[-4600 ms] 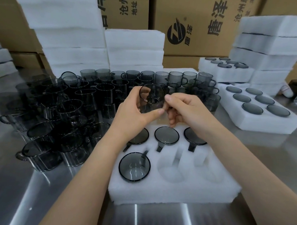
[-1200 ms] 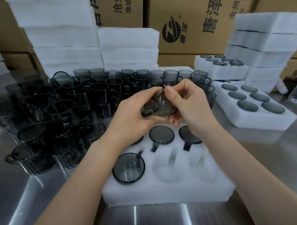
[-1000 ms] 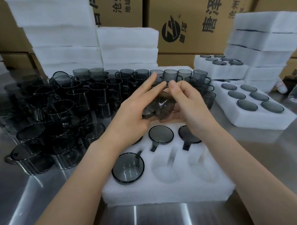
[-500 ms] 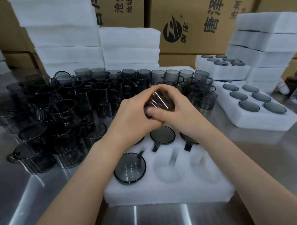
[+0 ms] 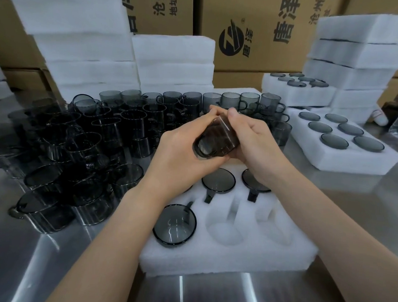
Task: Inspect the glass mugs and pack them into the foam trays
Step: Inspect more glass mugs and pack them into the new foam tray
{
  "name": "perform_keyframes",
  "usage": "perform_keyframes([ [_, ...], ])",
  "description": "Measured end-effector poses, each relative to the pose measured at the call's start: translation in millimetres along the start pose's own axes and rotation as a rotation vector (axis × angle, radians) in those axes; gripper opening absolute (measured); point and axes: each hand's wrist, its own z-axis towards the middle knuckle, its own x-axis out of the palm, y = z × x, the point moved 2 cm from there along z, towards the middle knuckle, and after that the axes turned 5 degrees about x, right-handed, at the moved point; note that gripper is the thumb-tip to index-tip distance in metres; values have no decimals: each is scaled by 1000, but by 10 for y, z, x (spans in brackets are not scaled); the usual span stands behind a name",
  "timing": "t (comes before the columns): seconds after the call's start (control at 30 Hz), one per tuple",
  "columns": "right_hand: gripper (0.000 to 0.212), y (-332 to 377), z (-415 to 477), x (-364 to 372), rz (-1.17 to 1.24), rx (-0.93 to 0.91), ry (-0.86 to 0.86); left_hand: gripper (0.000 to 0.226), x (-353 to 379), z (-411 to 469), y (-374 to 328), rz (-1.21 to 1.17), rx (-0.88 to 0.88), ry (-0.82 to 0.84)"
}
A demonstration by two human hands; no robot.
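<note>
The glass mug tips over more
Mid-frame, the left hand and right hand curl fingers round it; its round end now shows.

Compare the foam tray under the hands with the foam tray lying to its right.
The front tray has two empty pockets in its near row; the right tray has all six pockets filled. The left hand and right hand grip a mug above the front tray; no hand is near the right tray. Both are white foam lying flat on the steel table.
</note>
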Motion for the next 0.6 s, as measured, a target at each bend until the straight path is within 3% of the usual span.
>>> perform_keyframes([
  [0.13,39,0,19,-15,191,106,64,74,-9,-11,26,-46,-4,8],
  [0.3,50,-21,9,32,413,288,286,82,-14,-6,28,-171,-46,37],
  [0.4,41,-43,10,12,294,205,187,89,2,-1,24,-206,-70,96],
  [0.53,29,-51,3,26,-123,-79,39,97,29,20,22,-39,-160,118],
  [0.6,29,-49,-8,50,-136,-69,36,90,36,20,26,3,-164,106],
])
